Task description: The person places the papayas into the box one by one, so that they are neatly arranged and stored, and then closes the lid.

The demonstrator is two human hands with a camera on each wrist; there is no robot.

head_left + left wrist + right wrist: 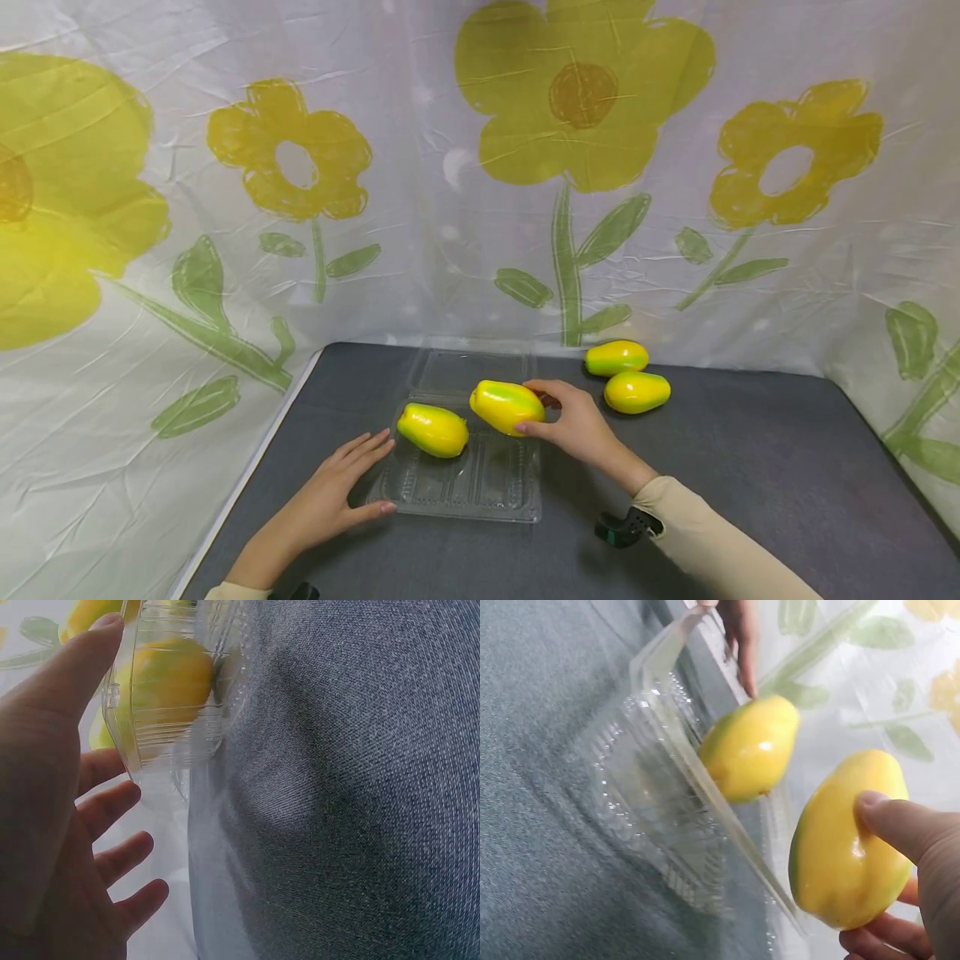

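Observation:
My right hand [573,421] grips a glossy yellow-green papaya [507,407] between thumb and fingers, above the right part of a clear plastic clamshell box [480,500]. In the right wrist view the thumb presses on the side of this held papaya [847,847]. A second papaya [432,431] lies in the left part of the box and shows through its wall in the left wrist view. My left hand [330,496] is at the box's left edge, fingers spread and thumb near the front rim. Its thumb lies along the clear wall [161,712].
Two more papayas, one behind [617,358] and one in front [637,392], lie at the back right of the dark table [720,500]. The box's clear lid [472,369] lies folded back toward the flower-print curtain [435,250].

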